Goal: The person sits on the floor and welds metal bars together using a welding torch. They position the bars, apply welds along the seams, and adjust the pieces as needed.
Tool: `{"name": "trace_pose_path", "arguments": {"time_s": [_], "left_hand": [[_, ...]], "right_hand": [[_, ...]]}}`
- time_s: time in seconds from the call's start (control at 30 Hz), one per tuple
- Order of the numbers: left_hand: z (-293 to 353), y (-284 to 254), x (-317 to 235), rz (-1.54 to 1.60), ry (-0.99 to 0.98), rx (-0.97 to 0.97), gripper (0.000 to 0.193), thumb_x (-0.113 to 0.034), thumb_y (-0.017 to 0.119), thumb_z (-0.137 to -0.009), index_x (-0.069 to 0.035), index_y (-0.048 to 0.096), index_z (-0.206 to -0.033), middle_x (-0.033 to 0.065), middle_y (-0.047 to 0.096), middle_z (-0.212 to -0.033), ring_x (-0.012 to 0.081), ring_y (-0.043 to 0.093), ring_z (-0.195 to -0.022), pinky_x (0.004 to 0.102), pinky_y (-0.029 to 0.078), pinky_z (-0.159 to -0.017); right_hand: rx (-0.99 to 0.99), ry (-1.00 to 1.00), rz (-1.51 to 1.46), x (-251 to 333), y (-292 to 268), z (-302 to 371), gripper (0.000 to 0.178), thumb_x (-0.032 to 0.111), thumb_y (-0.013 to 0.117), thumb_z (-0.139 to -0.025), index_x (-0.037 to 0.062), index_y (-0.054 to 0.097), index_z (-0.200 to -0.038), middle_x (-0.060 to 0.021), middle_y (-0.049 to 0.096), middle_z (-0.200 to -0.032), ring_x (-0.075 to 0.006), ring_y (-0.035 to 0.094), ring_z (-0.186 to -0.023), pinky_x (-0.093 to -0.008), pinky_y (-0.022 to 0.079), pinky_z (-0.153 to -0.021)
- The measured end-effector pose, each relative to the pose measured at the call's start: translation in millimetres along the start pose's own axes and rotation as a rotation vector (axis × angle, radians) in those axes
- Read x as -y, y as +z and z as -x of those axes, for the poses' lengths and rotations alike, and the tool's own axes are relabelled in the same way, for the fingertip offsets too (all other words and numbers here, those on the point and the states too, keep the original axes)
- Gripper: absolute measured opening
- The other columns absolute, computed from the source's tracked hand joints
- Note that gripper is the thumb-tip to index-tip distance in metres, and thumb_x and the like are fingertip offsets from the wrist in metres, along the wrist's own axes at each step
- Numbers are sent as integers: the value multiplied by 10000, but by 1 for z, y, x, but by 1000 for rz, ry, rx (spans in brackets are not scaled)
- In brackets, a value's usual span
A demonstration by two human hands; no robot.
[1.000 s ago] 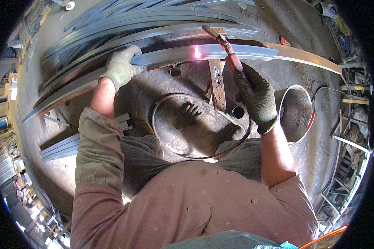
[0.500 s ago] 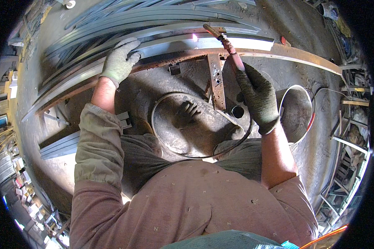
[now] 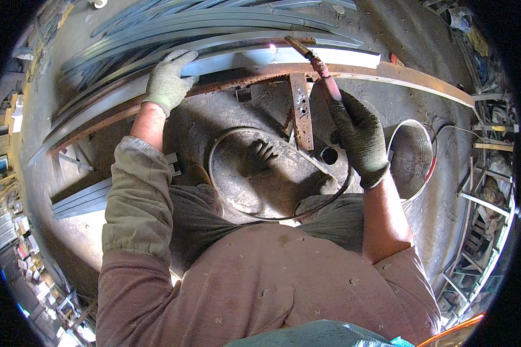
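My left hand (image 3: 171, 81), in a grey-green glove, straddles a long, shiny steel bar (image 3: 231, 61), fingers over its far side and thumb on the near side. My right hand (image 3: 362, 133), in a darker-looking glove, is closed around the handle of a welding torch (image 3: 324, 78). The torch's brass-coloured nozzle points up and left over the bar. Left of the nozzle, a small pinkish-white bright spot shows at the bar's far edge. Beneath the bar runs a rusty steel beam (image 3: 417, 77), with a rusty upright piece (image 3: 300, 110) joined to its near side.
A cable (image 3: 217, 191) loops across the floor between my legs. At the right stands a round metal bucket (image 3: 412, 159). Many long steel bars (image 3: 197, 29) lie beyond the beam, with more tubes (image 3: 81, 199) at the left. Metal racking (image 3: 483, 202) curves along the right rim.
My left hand has shifted slightly right, and its fingers have settled onto the steel bar. The torch has barely moved in my right hand. The whole view has shifted slightly.
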State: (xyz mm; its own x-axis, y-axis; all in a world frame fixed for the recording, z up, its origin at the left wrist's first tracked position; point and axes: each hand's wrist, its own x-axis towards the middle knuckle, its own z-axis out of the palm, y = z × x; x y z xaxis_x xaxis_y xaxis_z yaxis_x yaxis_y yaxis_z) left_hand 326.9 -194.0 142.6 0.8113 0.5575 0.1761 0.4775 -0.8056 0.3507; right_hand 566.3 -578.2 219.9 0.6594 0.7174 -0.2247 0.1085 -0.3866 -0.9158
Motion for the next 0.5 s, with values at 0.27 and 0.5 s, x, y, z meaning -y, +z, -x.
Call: {"name": "trace_pose_path", "arguments": {"time_s": [0.27, 0.5], "left_hand": [[-3, -4, -5, 11, -13, 60, 621, -86, 911, -859, -109, 762, -1461, 150, 683, -1555, 378, 667, -1406, 421, 541, -1213], [-4, -13, -65, -338, -15, 52, 853, -300, 869, -943, -162, 499, -1699, 181, 579, -1666, 446, 547, -1525, 526, 457, -1299]], "right_hand": [[11, -28, 34, 1, 0, 0, 462, 248, 709, -1172, 26, 678, -1576, -100, 815, -1344, -132, 715, -1185, -329, 577, -1058], [31, 20, 4, 2, 3, 1, 451, 230, 708, -1174, 25, 678, -1574, -84, 812, -1325, -113, 698, -1158, -303, 577, -1025]]}}
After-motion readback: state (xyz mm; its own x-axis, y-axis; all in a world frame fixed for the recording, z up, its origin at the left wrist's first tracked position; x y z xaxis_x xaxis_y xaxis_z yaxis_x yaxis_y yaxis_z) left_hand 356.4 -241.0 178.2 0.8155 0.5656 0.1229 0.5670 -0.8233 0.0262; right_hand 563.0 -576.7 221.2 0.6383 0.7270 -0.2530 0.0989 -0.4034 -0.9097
